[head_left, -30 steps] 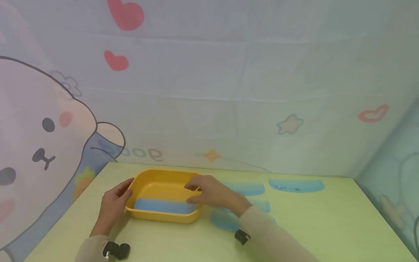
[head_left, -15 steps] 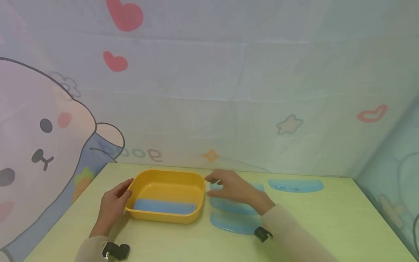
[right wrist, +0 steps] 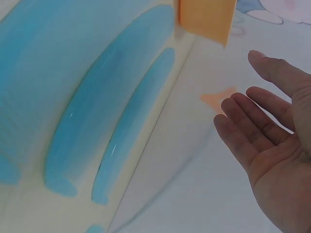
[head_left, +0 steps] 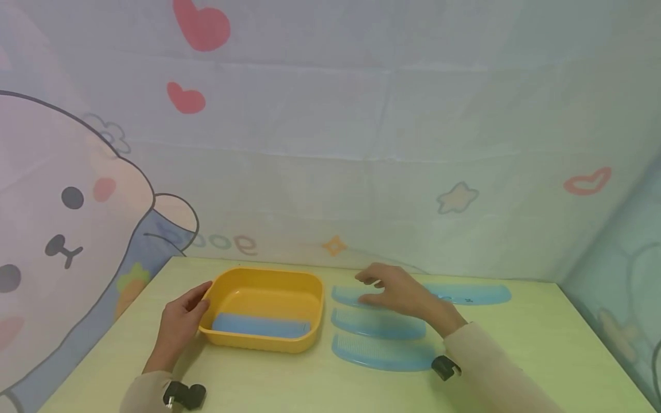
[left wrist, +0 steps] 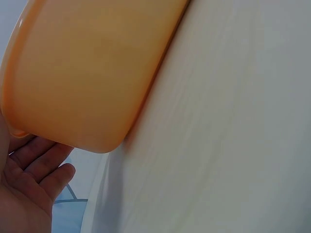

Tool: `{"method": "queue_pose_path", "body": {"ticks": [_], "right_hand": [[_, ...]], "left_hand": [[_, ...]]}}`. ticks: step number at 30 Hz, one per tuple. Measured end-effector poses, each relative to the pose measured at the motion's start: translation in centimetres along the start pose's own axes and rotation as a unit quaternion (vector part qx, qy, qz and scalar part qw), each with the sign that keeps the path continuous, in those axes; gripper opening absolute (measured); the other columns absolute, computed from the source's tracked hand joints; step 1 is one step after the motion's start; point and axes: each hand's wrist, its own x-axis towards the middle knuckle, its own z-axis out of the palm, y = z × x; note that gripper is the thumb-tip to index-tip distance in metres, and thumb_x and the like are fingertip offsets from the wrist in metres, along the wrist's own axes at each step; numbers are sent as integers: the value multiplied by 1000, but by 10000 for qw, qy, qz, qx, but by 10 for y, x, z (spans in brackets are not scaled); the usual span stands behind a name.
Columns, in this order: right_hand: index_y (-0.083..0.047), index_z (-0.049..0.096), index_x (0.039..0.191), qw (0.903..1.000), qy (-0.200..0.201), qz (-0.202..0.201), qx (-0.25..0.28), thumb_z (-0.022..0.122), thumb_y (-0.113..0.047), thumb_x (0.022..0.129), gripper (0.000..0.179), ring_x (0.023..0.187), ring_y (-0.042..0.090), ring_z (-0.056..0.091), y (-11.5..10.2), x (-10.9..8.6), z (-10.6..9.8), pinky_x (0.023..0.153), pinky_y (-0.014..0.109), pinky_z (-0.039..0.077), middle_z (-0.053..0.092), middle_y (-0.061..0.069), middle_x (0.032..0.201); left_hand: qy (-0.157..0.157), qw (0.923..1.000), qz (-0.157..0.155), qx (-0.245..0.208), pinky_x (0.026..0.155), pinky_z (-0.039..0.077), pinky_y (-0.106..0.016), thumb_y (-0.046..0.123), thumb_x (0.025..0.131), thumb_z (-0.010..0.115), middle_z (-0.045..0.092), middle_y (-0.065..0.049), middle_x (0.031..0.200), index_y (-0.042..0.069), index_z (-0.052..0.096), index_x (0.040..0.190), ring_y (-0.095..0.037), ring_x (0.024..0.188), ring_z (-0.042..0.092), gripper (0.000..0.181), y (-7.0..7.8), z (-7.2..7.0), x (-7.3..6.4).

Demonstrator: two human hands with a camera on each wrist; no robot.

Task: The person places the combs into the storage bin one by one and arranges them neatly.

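Observation:
My left hand point(head_left: 178, 322) holds the left rim of a yellow plastic tray point(head_left: 258, 343), and in the left wrist view its fingers point(left wrist: 46, 158) lie along the tray's outer wall. A blue comb point(head_left: 260, 326) lies inside the tray along the near wall. My right hand point(head_left: 400, 292) hovers with nothing in it over the rearmost of three blue combs right of the tray, partly hiding that comb point(head_left: 345, 295). The middle comb point(head_left: 379, 325) and the front comb point(head_left: 382, 354) lie in line below it. In the right wrist view, the right hand's fingers are spread and loosely bent.
Another blue comb point(head_left: 480, 294) lies farther right, near the table's back edge. A patterned cloth point(head_left: 330, 143) hangs right behind the pale yellow table point(head_left: 542, 355). Black wrist cameras point(head_left: 184, 396) sit on both sleeves.
My right hand has moved right, from above the tray's right side to above the rear comb, uncovering the front and middle combs. The left hand and tray have stayed in place.

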Motion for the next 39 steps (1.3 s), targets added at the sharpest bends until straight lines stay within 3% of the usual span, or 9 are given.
{"method": "queue_pose_path", "body": {"ticks": [12,15,18,20,26,33,39], "right_hand": [[0,67,135,9996,143,223,21,80,-24,98,46,121,37,65,22,-25,-26,103,51,54,68,15,133],[1,67,135,9994,180,291,2,80,-23,98,46,121,38,65,27,-32,-33,103,52,54,68,15,132],[1,67,134,9993,198,329,-3,80,-23,97,46,121,39,64,32,-38,-40,103,53,54,68,15,131],[1,67,134,9991,218,350,-18,80,-24,97,47,121,40,64,36,-43,-44,103,54,53,68,15,131],[-1,67,136,9984,267,489,-83,80,-26,98,47,123,39,63,52,-56,-55,103,54,54,67,16,134],[1,66,137,9969,325,698,-163,79,-27,98,49,124,41,62,73,-72,-70,103,56,53,66,19,135],[2,67,136,9951,459,851,-192,80,-27,97,50,123,41,62,92,-88,-82,101,56,54,68,20,133]], "left_hand": [[-27,10000,-16,-24,86,41,0,3,108,57,62,-28,142,-7,59,146,-42,129,61,40,-1,1,1],[-6,10000,36,-20,87,43,-1,4,108,57,64,-27,140,-6,60,146,-19,122,66,40,-2,1,1],[3,10000,62,-62,87,43,-2,6,108,58,64,-26,140,-6,60,146,9,111,59,40,-3,0,2],[-5,9999,63,-120,87,44,-2,9,109,57,64,-27,140,-6,60,146,17,106,55,40,-2,0,1],[-1,10000,7,-87,87,44,-2,16,110,58,64,-26,141,-5,60,146,10,110,58,42,-2,-2,0],[39,10000,25,-48,86,43,-2,10,108,59,64,-27,139,-6,61,146,23,101,47,40,-4,-1,2],[58,10000,26,-41,87,43,-2,10,109,58,64,-27,140,-6,61,146,19,103,51,40,-3,0,2]]}}
